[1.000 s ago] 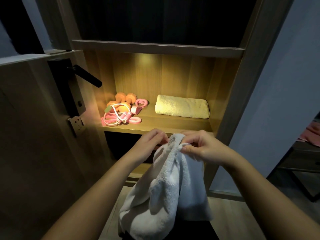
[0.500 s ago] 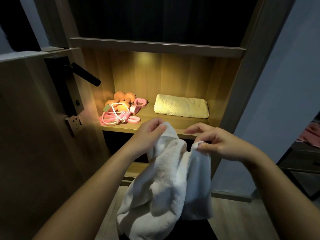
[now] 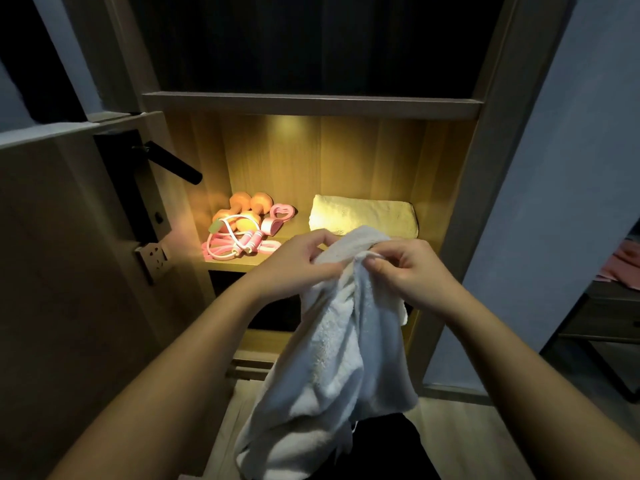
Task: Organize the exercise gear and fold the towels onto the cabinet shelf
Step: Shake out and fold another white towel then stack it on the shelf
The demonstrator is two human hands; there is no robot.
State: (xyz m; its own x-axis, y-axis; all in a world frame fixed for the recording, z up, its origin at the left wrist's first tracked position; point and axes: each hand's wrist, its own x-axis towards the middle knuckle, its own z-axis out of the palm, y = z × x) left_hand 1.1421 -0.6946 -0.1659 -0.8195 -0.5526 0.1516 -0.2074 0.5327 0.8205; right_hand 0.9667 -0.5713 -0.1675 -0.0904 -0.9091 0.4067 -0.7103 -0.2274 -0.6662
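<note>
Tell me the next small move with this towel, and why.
Probably spread the white towel open by drawing its top edge apart: the left hand and right hand pinch it close together, and it hangs bunched, not yet folded.

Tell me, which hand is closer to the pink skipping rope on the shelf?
Left. The left hand grips the white towel just right of the skipping rope; the right hand pinches the same towel farther right, in front of the folded yellow towel.
</note>
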